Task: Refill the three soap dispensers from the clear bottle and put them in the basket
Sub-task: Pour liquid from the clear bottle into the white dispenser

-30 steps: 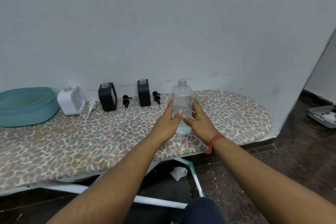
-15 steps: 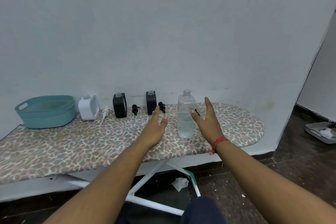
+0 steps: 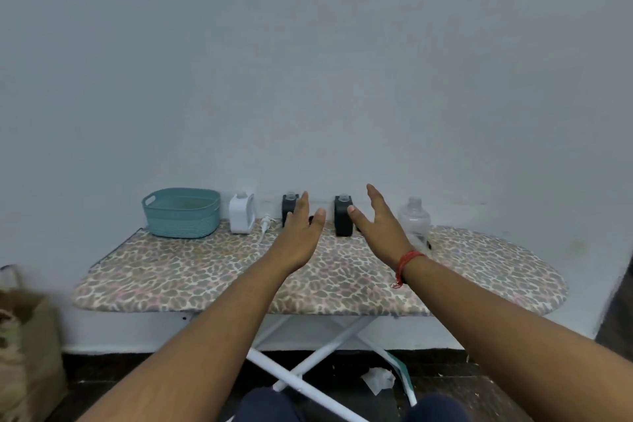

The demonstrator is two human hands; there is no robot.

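Hovering above ironing board (image 3: pixel 171 281): left hand (image 3: pixel 298 236) grip released, fingers straight; right hand (image 3: pixel 378 226) likewise, holding nothing.

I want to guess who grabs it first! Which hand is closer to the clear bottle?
The right hand. It hovers open just left of the clear bottle, not touching it. The left hand is farther left, in front of a black dispenser.
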